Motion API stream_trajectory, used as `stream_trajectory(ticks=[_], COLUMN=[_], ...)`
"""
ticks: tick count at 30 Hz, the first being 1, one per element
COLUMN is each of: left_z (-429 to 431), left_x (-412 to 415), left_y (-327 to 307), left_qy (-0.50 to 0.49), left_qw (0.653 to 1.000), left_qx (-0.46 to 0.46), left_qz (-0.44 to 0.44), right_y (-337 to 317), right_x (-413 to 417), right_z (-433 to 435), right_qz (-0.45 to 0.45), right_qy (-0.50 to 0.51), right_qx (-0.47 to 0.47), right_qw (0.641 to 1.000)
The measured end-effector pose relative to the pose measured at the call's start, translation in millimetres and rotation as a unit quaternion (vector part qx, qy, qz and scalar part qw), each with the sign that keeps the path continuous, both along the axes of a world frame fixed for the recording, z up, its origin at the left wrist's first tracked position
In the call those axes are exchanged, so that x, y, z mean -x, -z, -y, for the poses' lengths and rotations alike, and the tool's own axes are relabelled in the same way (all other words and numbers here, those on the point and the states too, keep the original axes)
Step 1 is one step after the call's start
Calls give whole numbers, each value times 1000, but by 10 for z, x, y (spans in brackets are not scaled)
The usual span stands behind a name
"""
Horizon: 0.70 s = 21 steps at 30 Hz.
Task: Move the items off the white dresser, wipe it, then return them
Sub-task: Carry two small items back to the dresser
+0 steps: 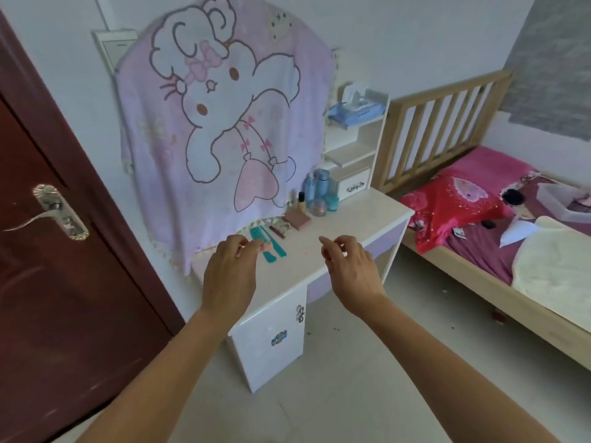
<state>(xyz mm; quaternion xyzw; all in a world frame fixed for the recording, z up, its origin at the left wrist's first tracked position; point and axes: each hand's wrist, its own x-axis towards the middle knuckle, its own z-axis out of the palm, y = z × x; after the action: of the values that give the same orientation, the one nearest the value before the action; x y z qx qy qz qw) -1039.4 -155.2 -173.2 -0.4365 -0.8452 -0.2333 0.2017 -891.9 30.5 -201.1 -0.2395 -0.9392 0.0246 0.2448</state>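
Note:
The white dresser (345, 238) stands against the wall. Two teal combs (271, 247) lie on its left part, with a small pink item (266, 247) on them. Behind them lie a dark hair clip (277, 232) and a pinkish-brown box (297, 219). Blue bottles (316, 185), a small dark-capped bottle (301, 201), a round pink jar (318, 207) and a teal jar (332, 203) stand at the back. My left hand (228, 273) hovers over the dresser's left end, fingers loosely curled, fingertips close to the pink item. My right hand (350, 270) hovers above the middle, fingers loosely curled, holding nothing.
A pink cartoon blanket (224, 123) hangs over the dresser's back. A small shelf unit (355, 148) at the right holds a wipes pack (356, 111). A dark red door (57, 251) is at the left. A wooden bed (479, 238) with red bedding is at the right.

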Motion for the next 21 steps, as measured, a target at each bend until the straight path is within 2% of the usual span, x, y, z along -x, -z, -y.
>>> stream_trajectory(ticks=[6, 11, 16, 21], left_z=[-1097, -1966, -2670, -3106], left_x=[780, 1158, 1464, 1690], left_y=[-95, 89, 501, 868], left_qy=[61, 92, 61, -49], left_qw=[995, 992, 988, 978], left_qx=[65, 63, 87, 109], left_qz=[40, 67, 108, 170], right_y=[-113, 29, 347, 765], right_x=[415, 634, 1059, 1585], right_z=[-868, -1571, -2369, -3126], right_qz=[10, 20, 38, 89], right_qy=[65, 93, 73, 2], right_qx=[34, 61, 92, 134], right_qw=[997, 994, 992, 987])
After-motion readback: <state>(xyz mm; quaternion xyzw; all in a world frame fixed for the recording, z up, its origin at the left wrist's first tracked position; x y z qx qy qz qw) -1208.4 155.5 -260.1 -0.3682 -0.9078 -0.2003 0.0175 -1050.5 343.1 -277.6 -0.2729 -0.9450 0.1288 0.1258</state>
